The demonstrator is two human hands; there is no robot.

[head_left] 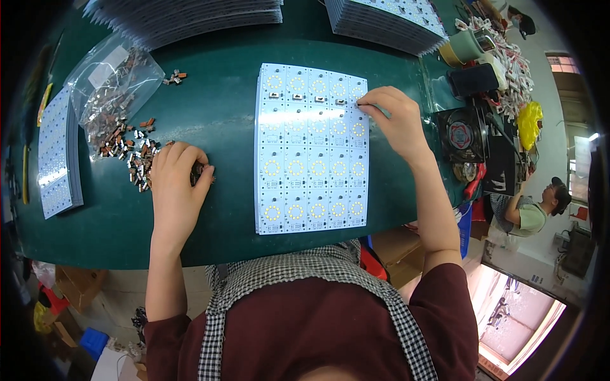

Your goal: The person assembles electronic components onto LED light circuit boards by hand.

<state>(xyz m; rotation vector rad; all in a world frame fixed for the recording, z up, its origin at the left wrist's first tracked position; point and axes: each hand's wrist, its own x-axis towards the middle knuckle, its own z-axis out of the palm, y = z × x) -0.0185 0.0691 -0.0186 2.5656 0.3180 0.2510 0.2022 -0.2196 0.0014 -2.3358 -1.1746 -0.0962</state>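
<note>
A white panel of LED circuit boards (307, 144), with rings of yellow LEDs, lies on the green table in front of me. Several small slide switches (297, 97) sit in a row across its upper part. At the right end of that row, my right hand (395, 115) pinches a small slide switch (359, 105) against the panel's edge; the fingertips partly hide it. Left of the panel, my left hand (176, 170) rests at the side of a loose switch pile (138, 166), its fingers curled around a few slide switches.
A clear plastic bag (114, 79) spills switches at the left, beside a stack of panels (58, 155). More panel stacks (387, 25) stand along the far side. A fan (459, 134), a dark phone-like object (473, 80) and a green cup (462, 47) are at the right. Another person (534, 213) sits beyond.
</note>
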